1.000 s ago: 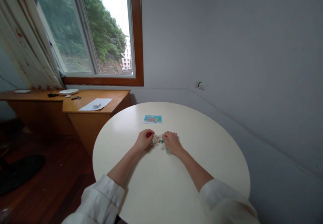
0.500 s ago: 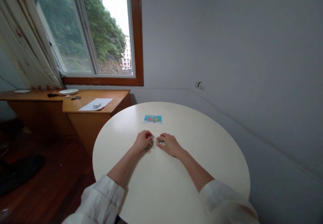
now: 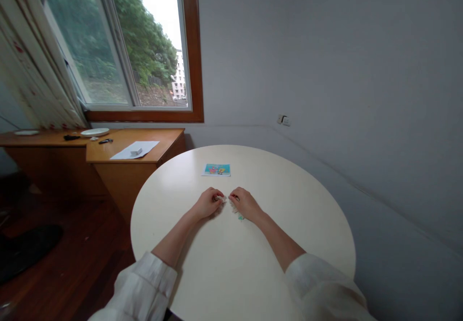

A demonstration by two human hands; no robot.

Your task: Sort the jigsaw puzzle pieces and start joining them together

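Note:
On the round white table (image 3: 231, 268), my left hand (image 3: 207, 203) is closed, thumb and fingers pinching pale jigsaw puzzle pieces (image 3: 222, 199) lifted a little off the surface. Facing it across a narrow gap, my right hand (image 3: 248, 205) curls its fingers round more puzzle pieces (image 3: 234, 209). A small green-blue piece (image 3: 241, 217) shows on the table below the right hand. Single pieces are too small to make out. Beyond both hands lies a flat picture card (image 3: 217, 169) with colourful cartoon figures on blue.
Left of the table stands a wooden desk (image 3: 123, 176) with a white paper (image 3: 149, 148), a small white box (image 3: 136, 151), a white plate (image 3: 94, 132) and dark small items. A window (image 3: 155, 70) and a wall socket (image 3: 284, 119) are behind.
Both hands have closed further on the puzzle pieces and lifted them a little. Fewer pieces show under the left hand; a green-blue piece now shows below the right. The view has shifted slightly.

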